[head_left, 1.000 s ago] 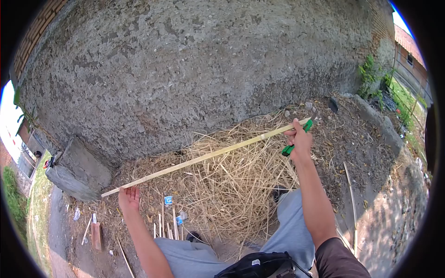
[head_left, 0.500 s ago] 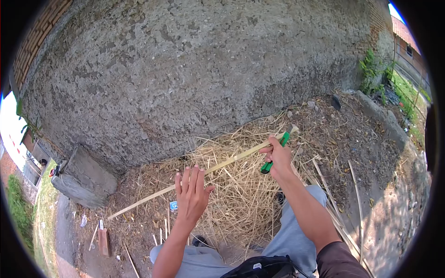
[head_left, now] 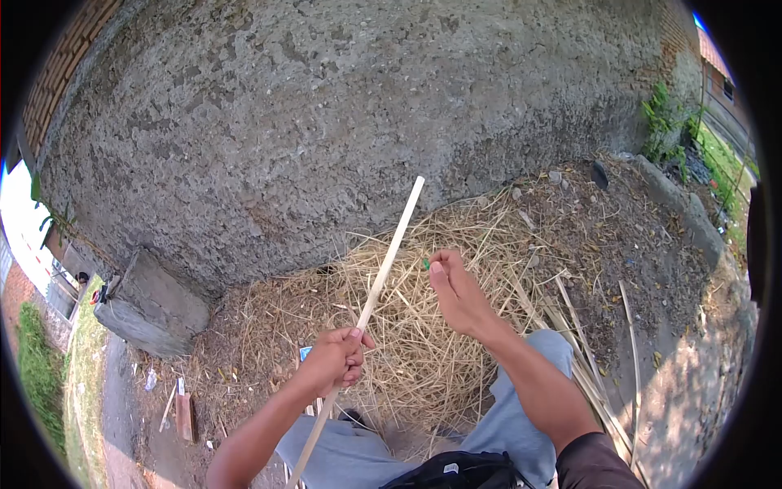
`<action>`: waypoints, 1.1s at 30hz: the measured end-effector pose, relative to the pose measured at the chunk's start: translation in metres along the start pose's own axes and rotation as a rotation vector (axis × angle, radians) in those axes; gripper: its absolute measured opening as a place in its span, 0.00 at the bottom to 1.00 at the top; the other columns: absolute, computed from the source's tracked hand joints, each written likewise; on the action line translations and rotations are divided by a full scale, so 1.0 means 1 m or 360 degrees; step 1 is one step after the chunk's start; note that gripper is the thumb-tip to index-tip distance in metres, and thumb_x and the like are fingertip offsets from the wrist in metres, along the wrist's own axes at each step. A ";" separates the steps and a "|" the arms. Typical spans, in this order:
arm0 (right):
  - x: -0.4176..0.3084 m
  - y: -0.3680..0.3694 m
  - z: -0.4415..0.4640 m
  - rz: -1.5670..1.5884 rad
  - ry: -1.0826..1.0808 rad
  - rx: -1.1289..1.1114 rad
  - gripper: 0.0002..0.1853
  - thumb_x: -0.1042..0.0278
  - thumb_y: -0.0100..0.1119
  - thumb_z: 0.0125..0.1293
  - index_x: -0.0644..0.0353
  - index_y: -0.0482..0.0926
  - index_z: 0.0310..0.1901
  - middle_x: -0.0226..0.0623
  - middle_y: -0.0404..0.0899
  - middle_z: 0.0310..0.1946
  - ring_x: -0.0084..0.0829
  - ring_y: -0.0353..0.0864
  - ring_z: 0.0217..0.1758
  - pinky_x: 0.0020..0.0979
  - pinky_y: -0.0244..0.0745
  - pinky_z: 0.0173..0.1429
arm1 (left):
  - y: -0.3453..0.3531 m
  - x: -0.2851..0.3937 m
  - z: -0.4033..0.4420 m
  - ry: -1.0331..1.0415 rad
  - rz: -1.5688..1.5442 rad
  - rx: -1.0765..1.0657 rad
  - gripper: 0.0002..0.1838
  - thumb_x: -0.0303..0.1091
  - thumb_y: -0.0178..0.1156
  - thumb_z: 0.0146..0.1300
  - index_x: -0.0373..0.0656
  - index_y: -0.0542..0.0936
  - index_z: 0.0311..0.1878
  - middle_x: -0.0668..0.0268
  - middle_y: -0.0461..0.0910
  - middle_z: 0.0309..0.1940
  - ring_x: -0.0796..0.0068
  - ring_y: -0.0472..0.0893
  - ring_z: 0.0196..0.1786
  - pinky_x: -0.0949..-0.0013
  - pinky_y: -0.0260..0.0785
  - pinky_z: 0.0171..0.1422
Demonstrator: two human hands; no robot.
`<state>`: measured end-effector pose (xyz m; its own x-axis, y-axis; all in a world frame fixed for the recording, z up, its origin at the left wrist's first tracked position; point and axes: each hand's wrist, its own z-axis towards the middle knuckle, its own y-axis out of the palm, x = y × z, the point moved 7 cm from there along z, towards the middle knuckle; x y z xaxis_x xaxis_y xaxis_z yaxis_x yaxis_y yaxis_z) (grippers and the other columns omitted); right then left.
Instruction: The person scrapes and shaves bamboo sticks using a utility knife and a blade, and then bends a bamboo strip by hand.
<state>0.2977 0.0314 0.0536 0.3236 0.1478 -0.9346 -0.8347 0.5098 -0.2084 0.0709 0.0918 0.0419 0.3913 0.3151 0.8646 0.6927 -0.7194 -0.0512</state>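
My left hand (head_left: 331, 360) is closed around a long pale bamboo strip (head_left: 389, 265). The strip slants up and away toward the wall, and its lower end runs down past my leg. To the right, clear of the strip, my right hand (head_left: 458, 295) has its fingers curled. A small green bit of the utility knife (head_left: 426, 265) shows at its fingertips; the rest is hidden by the hand. Below both hands spreads a pile of straw-like bamboo shavings (head_left: 423, 350).
A rough grey wall (head_left: 326, 147) rises in front. A concrete block (head_left: 155, 306) stands at left, near a reddish-brown piece (head_left: 185, 416) on the ground. More bamboo strips (head_left: 582, 334) lie at right. A small blue packet (head_left: 305, 353) is partly behind my left hand.
My left hand has gone from lying flat on the strip to gripping it, and the strip has swung steeper. My right hand has let go of the strip and turned, hiding most of the knife.
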 end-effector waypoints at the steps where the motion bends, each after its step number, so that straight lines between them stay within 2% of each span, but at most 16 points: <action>1: -0.004 0.000 -0.004 -0.0004 -0.0001 -0.0006 0.19 0.52 0.49 0.77 0.62 0.66 0.52 0.39 0.74 0.27 0.32 0.75 0.29 0.37 0.70 0.39 | 0.005 -0.009 -0.001 -0.0050 -0.0131 -0.0010 0.16 0.37 0.43 0.80 0.34 0.74 0.43 0.74 0.59 0.15 0.82 0.60 0.16 0.74 0.58 0.20; 3: -0.016 0.013 -0.013 -0.0492 -0.0216 -0.0237 0.15 0.55 0.54 0.74 0.57 0.70 0.51 0.42 0.78 0.25 0.41 0.80 0.27 0.43 0.71 0.34 | 0.012 -0.023 0.005 -0.0023 -0.0184 -0.0038 0.16 0.37 0.44 0.79 0.34 0.74 0.43 0.73 0.60 0.15 0.82 0.60 0.16 0.75 0.57 0.20; 4: -0.014 0.015 -0.014 -0.0496 -0.0218 -0.0243 0.15 0.55 0.54 0.74 0.57 0.70 0.51 0.42 0.78 0.25 0.41 0.80 0.27 0.43 0.71 0.34 | 0.014 -0.027 0.008 -0.0010 -0.0221 -0.0041 0.16 0.37 0.44 0.79 0.34 0.74 0.42 0.74 0.59 0.15 0.83 0.60 0.16 0.75 0.56 0.20; 6: -0.011 0.015 -0.017 -0.0727 -0.0374 -0.0151 0.11 0.56 0.57 0.72 0.54 0.74 0.46 0.42 0.80 0.24 0.49 0.80 0.24 0.48 0.70 0.28 | 0.014 -0.035 0.013 0.0004 -0.0267 -0.0045 0.16 0.37 0.43 0.79 0.35 0.74 0.42 0.75 0.59 0.15 0.83 0.59 0.16 0.76 0.54 0.19; 8: 0.000 0.017 -0.018 -0.0783 -0.0412 -0.0146 0.11 0.57 0.57 0.71 0.55 0.74 0.43 0.41 0.80 0.24 0.49 0.80 0.24 0.48 0.70 0.27 | 0.020 -0.040 0.017 0.0026 -0.0353 -0.0176 0.16 0.39 0.42 0.80 0.39 0.74 0.40 0.78 0.59 0.16 0.87 0.57 0.16 0.78 0.51 0.19; 13: -0.003 0.022 -0.030 -0.0886 -0.0610 -0.0164 0.11 0.57 0.58 0.71 0.55 0.74 0.39 0.40 0.81 0.24 0.48 0.80 0.23 0.45 0.71 0.25 | 0.023 -0.067 0.023 0.0040 -0.0372 -0.0098 0.16 0.40 0.43 0.80 0.41 0.72 0.36 0.78 0.58 0.15 0.88 0.54 0.15 0.77 0.46 0.17; 16: 0.002 0.033 -0.037 -0.0955 -0.0541 -0.0269 0.09 0.58 0.55 0.72 0.54 0.74 0.41 0.39 0.81 0.25 0.48 0.81 0.24 0.46 0.72 0.27 | 0.019 -0.079 0.019 0.0143 -0.0186 0.0016 0.18 0.43 0.43 0.80 0.42 0.70 0.36 0.77 0.58 0.15 0.88 0.55 0.15 0.78 0.46 0.18; 19: 0.013 0.042 -0.046 -0.0990 -0.0391 -0.0340 0.09 0.60 0.53 0.73 0.56 0.76 0.44 0.42 0.82 0.30 0.50 0.81 0.28 0.48 0.73 0.31 | 0.014 -0.091 0.018 0.0299 0.0000 0.0125 0.17 0.44 0.43 0.80 0.43 0.70 0.36 0.76 0.59 0.16 0.88 0.56 0.16 0.78 0.48 0.17; 21: 0.019 0.049 -0.052 -0.1010 -0.0398 -0.0444 0.10 0.61 0.51 0.74 0.55 0.75 0.50 0.43 0.83 0.35 0.52 0.82 0.31 0.49 0.75 0.34 | 0.013 -0.101 0.017 0.0210 -0.0089 0.0109 0.18 0.44 0.43 0.79 0.43 0.71 0.35 0.76 0.62 0.16 0.87 0.58 0.16 0.77 0.50 0.18; 24: 0.019 0.053 -0.059 -0.0983 -0.0489 -0.0403 0.11 0.61 0.51 0.74 0.54 0.74 0.53 0.44 0.84 0.38 0.53 0.83 0.31 0.50 0.76 0.38 | 0.015 -0.112 0.013 0.0093 -0.0220 0.0075 0.19 0.45 0.43 0.79 0.43 0.72 0.34 0.75 0.65 0.17 0.87 0.60 0.16 0.77 0.53 0.18; 27: 0.007 0.058 -0.065 -0.1082 -0.0385 -0.0430 0.12 0.61 0.52 0.74 0.53 0.74 0.54 0.43 0.84 0.39 0.50 0.84 0.31 0.49 0.77 0.36 | 0.017 -0.115 0.007 0.0046 -0.0250 0.0068 0.20 0.47 0.42 0.79 0.44 0.71 0.34 0.75 0.65 0.18 0.88 0.60 0.16 0.77 0.53 0.19; 29: 0.018 0.063 -0.068 -0.1103 -0.0436 -0.0444 0.12 0.61 0.53 0.73 0.53 0.75 0.53 0.43 0.84 0.39 0.48 0.84 0.30 0.46 0.78 0.34 | 0.015 -0.119 0.005 0.0032 -0.0234 0.0076 0.20 0.47 0.42 0.80 0.44 0.71 0.34 0.75 0.64 0.18 0.88 0.60 0.17 0.78 0.53 0.19; 31: 0.026 0.065 -0.069 -0.1124 -0.0488 -0.0458 0.11 0.61 0.55 0.72 0.54 0.76 0.52 0.42 0.85 0.38 0.46 0.84 0.29 0.44 0.78 0.31 | 0.010 -0.128 0.005 0.0015 -0.0182 0.0115 0.21 0.47 0.43 0.79 0.41 0.72 0.34 0.69 0.67 0.17 0.80 0.64 0.16 0.71 0.59 0.20; 32: 0.026 0.065 -0.070 -0.1110 -0.0548 -0.0436 0.10 0.61 0.58 0.71 0.54 0.78 0.49 0.41 0.85 0.37 0.45 0.84 0.28 0.42 0.77 0.29 | 0.009 -0.137 0.008 0.0013 -0.0187 0.0115 0.21 0.47 0.43 0.79 0.41 0.72 0.34 0.69 0.67 0.17 0.80 0.64 0.16 0.71 0.59 0.20; 33: 0.024 0.065 -0.071 -0.1096 -0.0609 -0.0414 0.10 0.61 0.60 0.69 0.55 0.79 0.46 0.40 0.85 0.35 0.43 0.84 0.26 0.40 0.77 0.26 | 0.003 -0.137 0.011 0.0301 0.0210 0.0251 0.21 0.46 0.43 0.79 0.39 0.73 0.35 0.63 0.70 0.18 0.72 0.67 0.17 0.65 0.62 0.23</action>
<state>0.2193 0.0081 -0.0032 0.8900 0.1761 -0.4205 -0.4554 0.3860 -0.8022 0.0261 0.0531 -0.0825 0.3747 0.0935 0.9224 0.7348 -0.6366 -0.2340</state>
